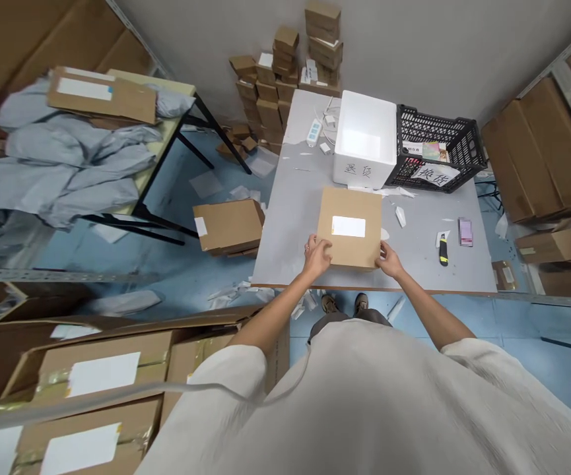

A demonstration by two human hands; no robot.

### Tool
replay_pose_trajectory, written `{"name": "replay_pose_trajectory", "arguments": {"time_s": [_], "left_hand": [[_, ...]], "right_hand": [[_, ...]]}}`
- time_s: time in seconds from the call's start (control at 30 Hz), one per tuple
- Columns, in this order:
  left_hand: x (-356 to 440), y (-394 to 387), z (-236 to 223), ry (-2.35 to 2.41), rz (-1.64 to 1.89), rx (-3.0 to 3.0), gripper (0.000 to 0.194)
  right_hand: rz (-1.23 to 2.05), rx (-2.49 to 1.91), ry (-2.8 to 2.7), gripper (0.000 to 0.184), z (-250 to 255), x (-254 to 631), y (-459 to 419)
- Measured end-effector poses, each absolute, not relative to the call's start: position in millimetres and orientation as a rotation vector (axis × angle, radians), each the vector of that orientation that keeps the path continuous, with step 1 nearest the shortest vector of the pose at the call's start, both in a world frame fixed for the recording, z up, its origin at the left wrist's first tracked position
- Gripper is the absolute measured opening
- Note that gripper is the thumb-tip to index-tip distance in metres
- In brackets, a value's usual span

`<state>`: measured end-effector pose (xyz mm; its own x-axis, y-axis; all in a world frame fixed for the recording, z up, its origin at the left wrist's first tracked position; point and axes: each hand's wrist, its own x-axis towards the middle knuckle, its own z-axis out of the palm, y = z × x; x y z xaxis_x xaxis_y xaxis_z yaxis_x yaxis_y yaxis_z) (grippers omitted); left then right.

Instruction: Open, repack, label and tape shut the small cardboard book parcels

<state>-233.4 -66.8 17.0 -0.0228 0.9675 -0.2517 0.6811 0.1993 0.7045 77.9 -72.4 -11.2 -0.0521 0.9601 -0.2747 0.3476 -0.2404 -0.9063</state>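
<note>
A brown cardboard box (pixel 352 251) with a white label (pixel 348 226) on its top lies near the front edge of the grey table (pixel 285 224). My left hand (pixel 317 256) grips the box at its near left corner, fingers curled over the edge. At the near right corner, my right hand (pixel 389 260) holds the box's side between thumb and fingers. Right of the box lie a black and yellow utility knife (pixel 443 251) and a small pinkish-purple packet (pixel 465 232).
Behind the box stand a white foam box (pixel 367 128) and a black plastic crate (pixel 441 148) with printed items inside. A power strip (pixel 313 132) lies at the back left. Grey bags (pixel 82 158) cover a side table. Cartons (pixel 229 225) and paper scraps litter the floor.
</note>
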Motion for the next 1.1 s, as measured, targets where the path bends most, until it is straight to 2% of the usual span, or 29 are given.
{"name": "replay_pose_trajectory", "arguments": {"time_s": [0.2,0.3,0.57,0.87,1.1], "left_hand": [[-239,-73,14,1.755,0.548,1.568,0.049],[-246,-86,13,1.805,0.574,1.530,0.047],[-276,-163,26,2.049,0.635,1.319,0.044],[-300,-281,36,2.245,0.698,1.113,0.039],[-334,-368,45,2.443,0.916,0.951,0.035]], "right_hand": [[0.858,-1.743,-1.556,0.076,-11,68,-56],[0.770,-1.678,-1.682,0.067,-4,57,-44],[0.976,-1.325,-1.973,0.046,3,17,-36],[1.191,-0.924,-2.252,0.035,-6,-68,-71],[1.284,-0.546,-2.401,0.032,11,-161,-108]]}}
